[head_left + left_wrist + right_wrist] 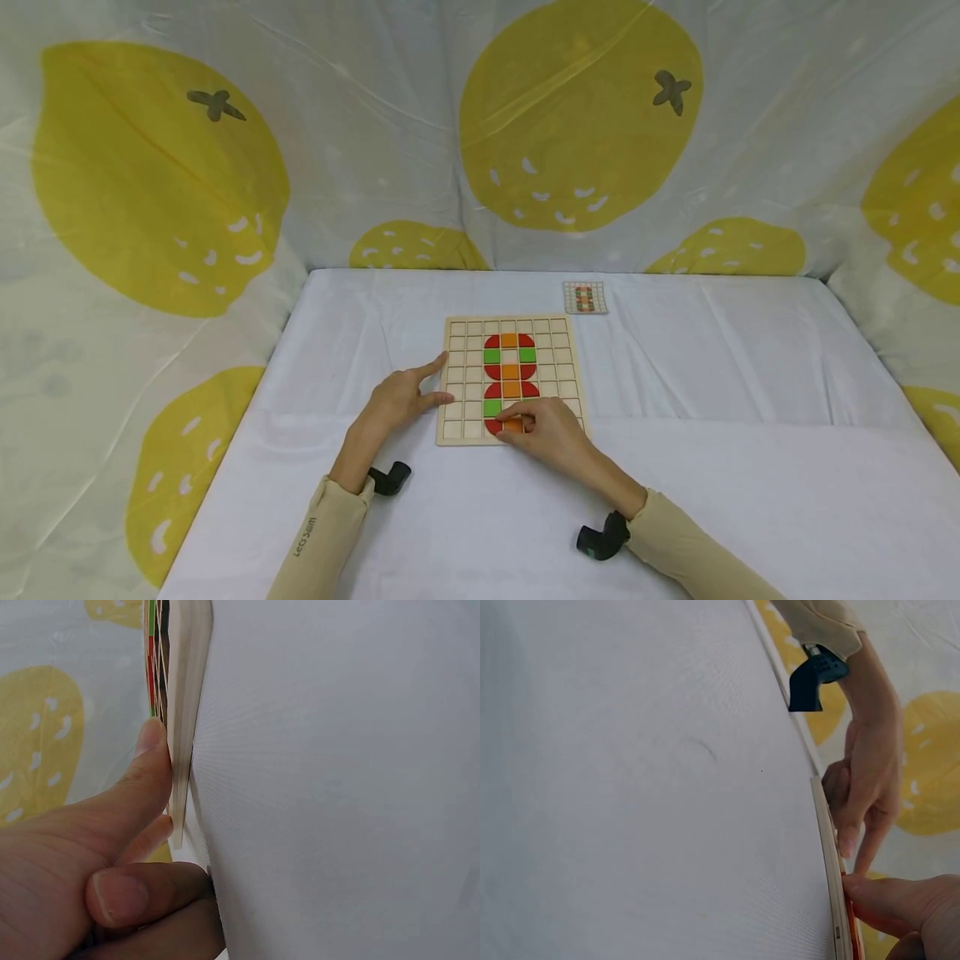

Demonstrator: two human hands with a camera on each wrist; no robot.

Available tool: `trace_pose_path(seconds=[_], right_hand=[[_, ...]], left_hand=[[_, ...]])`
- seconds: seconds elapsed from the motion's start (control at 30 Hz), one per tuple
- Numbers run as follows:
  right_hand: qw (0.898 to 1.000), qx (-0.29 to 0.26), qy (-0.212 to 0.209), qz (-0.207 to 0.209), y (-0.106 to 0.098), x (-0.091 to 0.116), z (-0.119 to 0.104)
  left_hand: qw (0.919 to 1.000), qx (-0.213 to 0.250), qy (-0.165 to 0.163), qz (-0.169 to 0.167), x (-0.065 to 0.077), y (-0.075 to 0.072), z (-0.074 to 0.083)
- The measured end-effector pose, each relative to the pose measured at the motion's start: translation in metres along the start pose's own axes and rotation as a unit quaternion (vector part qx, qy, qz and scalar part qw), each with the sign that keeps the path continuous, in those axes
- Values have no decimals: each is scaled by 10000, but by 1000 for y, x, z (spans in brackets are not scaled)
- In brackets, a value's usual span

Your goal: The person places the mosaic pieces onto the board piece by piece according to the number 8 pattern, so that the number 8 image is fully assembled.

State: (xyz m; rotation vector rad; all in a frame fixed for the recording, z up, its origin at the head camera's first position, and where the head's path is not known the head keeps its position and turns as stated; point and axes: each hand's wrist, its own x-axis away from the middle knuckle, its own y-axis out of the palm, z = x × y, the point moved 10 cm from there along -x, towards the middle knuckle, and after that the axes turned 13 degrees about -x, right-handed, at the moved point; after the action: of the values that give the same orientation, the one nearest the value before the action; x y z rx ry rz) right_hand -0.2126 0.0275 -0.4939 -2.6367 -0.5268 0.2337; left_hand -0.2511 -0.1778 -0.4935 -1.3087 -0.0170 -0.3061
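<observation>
A square wooden grid board [456,429] lies flat, carrying red, orange and green tiles in its middle columns. My left hand [397,402] is at the board's left edge, index finger and thumb spread apart and touching the rim. In the left wrist view, the thumb [154,735] lies along the frame while other fingers curl below. My right hand [553,433] reaches over the bottom rows, thumb and index finger pinching a red rounded tile [492,427] beside an orange tile [513,425]. That hand hides part of the lower right pattern.
A small card [585,297] with a similar printed pattern lies beyond the board's upper right corner. White cloth [712,483] covers the table. Behind it hangs a lemon-print curtain [360,167]. Dark cameras are strapped to both wrists.
</observation>
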Motion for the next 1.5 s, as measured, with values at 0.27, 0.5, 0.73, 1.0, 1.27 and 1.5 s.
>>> trace_pose_path(seconds=[0.27,0.5,0.73,1.0,1.27,1.5], right_hand=[[9999,-102,99,75,-1,0,1],[9992,-138,339,134,-3,2,5],[9993,-114,294,224,-5,3,3],[9996,-94,186,168,-5,4,2],[9980,-512,355,-116,-19,5,12],[9982,-486,347,74,-63,-2,7]], left_hand=[[10000,29,-20,58,1,0,-1],[10000,10,-21,24,1,1,0],[9999,31,-121,-17,-1,0,1],[10000,-34,-72,-57,1,1,1],[10000,-68,-42,-6,1,0,1],[9999,8,-93,-76,0,1,0]])
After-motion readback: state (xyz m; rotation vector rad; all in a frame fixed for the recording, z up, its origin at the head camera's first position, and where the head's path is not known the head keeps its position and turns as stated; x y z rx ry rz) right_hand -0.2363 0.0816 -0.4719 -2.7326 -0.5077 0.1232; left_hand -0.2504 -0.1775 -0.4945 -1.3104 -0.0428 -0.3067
